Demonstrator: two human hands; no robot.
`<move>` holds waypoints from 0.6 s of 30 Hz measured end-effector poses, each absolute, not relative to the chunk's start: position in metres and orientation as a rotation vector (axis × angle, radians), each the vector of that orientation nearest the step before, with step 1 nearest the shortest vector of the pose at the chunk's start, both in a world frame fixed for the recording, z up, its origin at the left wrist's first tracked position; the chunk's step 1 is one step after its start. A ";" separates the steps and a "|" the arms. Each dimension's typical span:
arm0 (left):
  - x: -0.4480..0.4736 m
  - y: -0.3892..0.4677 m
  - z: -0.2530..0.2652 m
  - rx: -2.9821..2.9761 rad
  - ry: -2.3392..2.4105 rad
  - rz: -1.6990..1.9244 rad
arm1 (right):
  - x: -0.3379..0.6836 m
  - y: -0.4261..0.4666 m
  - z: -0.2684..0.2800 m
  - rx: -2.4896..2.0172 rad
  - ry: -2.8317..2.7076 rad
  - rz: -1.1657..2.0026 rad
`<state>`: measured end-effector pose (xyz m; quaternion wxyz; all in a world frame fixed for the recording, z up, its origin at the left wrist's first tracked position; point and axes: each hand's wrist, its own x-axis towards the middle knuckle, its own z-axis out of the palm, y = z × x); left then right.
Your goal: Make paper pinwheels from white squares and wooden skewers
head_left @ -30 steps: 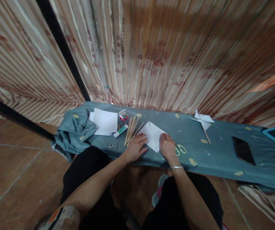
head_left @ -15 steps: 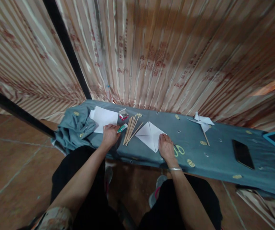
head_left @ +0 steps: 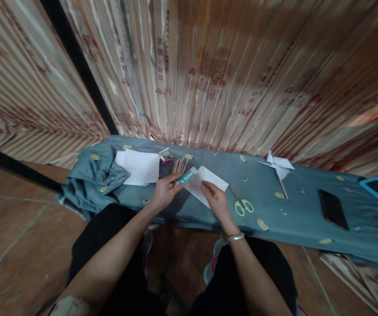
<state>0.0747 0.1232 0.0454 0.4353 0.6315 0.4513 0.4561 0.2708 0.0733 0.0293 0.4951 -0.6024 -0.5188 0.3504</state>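
Currently | left hand point(head_left: 165, 192) grips glue stick point(head_left: 186, 176), half-hiding sticks point(head_left: 178, 166) | right hand point(head_left: 216, 198): grip unclear (scissors point(head_left: 241, 202) nearby)

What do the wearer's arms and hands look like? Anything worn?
Left grip and right grip: human hands, ungloved. Silvery bangle around the right wrist. Left forearm bare up to a pale sleeve at the frame's bottom edge; right forearm bare, no sleeve in view.
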 end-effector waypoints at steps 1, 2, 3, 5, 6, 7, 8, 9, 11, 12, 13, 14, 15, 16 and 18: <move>0.084 0.120 0.043 1.466 1.045 1.111 | 0.265 0.075 0.032 -1.380 -1.157 0.987; 0.092 0.118 0.042 1.385 0.977 1.077 | 0.260 0.076 0.035 -1.298 -1.059 1.111; 0.100 0.115 0.041 1.321 0.924 1.047 | 0.255 0.077 0.039 -1.227 -0.964 1.205; 0.112 0.112 0.040 1.229 0.855 1.017 | 0.251 0.079 0.045 -1.128 -0.813 1.323; 0.116 0.110 0.040 1.195 0.836 1.015 | 0.250 0.079 0.048 -1.098 -0.753 1.350; 0.120 0.110 0.041 1.170 0.822 1.015 | 0.250 0.080 0.051 -1.076 -0.705 1.364; 0.122 0.110 0.041 1.152 0.815 1.012 | 0.251 0.081 0.053 -1.058 -0.664 1.368; 0.124 0.110 0.042 1.144 0.813 1.003 | 0.253 0.082 0.054 -1.040 -0.629 1.365; 0.127 0.111 0.043 1.148 0.824 0.977 | 0.256 0.084 0.055 -1.002 -0.571 1.364; 0.127 0.111 0.043 1.155 0.833 0.969 | 0.258 0.085 0.056 -0.984 -0.541 1.365; 0.128 0.112 0.043 1.163 0.841 0.966 | 0.260 0.086 0.056 -0.968 -0.511 1.370; 0.129 0.112 0.042 1.171 0.846 0.965 | 0.262 0.087 0.056 -0.954 -0.483 1.377; 0.130 0.112 0.041 1.181 0.849 0.964 | 0.263 0.087 0.056 -0.943 -0.458 1.384; 0.131 0.112 0.040 1.193 0.851 0.960 | 0.265 0.088 0.056 -0.934 -0.435 1.388; 0.133 0.110 0.039 1.225 0.856 0.941 | 0.269 0.089 0.057 -0.919 -0.387 1.381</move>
